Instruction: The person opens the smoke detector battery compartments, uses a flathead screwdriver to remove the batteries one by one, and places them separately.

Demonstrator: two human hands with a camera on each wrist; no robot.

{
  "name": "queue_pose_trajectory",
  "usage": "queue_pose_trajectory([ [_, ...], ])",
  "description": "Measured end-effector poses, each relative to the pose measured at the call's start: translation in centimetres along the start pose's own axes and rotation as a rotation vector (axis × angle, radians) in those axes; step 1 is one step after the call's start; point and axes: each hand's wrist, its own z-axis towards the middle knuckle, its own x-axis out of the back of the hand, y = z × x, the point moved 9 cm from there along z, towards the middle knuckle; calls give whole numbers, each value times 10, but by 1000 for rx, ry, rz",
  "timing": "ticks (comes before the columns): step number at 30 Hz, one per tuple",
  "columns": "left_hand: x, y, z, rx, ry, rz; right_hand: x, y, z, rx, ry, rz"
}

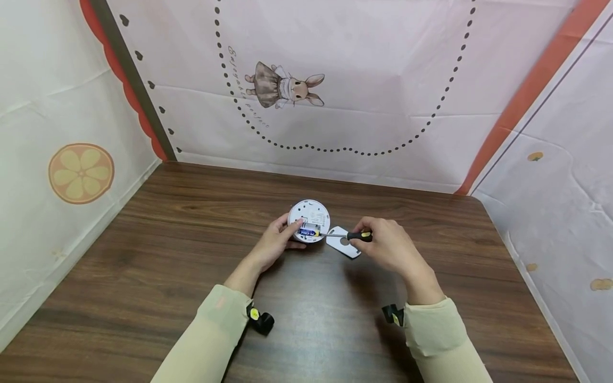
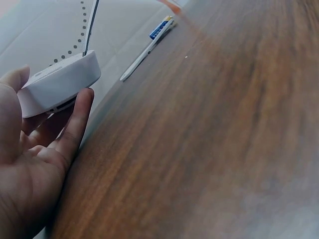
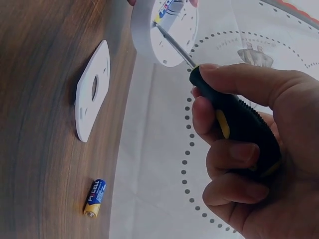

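My left hand (image 1: 268, 247) grips a round white device, much like a smoke detector (image 1: 313, 211), by its edge, thumb on the back face and fingers underneath. In the left wrist view the detector (image 2: 62, 89) is tilted and held over the table. A blue and yellow battery (image 1: 308, 231) sits in its open compartment. My right hand (image 1: 390, 242) holds a screwdriver (image 3: 241, 122) by its black and yellow handle, fingers wrapped round it. The metal tip meets the compartment at the battery's yellow end.
A flat white mounting plate (image 3: 83, 117) with a round hole lies on the wooden table (image 1: 306, 330), just right of the detector. Beyond it lies a loose battery (image 3: 94, 198), hidden in the head view. Printed cloth walls (image 1: 383, 96) enclose the table's back and sides.
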Motion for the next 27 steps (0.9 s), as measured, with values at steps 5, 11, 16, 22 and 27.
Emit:
queue_pose_trajectory([
  [5,0,0,0,7,-2,-4,0,-2,0,-3,21,-21],
  [11,0,0,0,19,-5,-8,-1,-2,-1,-13,33,-38],
  [16,-1,1,-1,25,-9,-12,-1,-2,-1,-28,39,-55],
  [22,0,1,-2,19,-2,-17,-1,-2,-1,-54,56,-81],
  [27,2,1,-1,14,6,-16,-3,-3,-1,-68,57,-87],
])
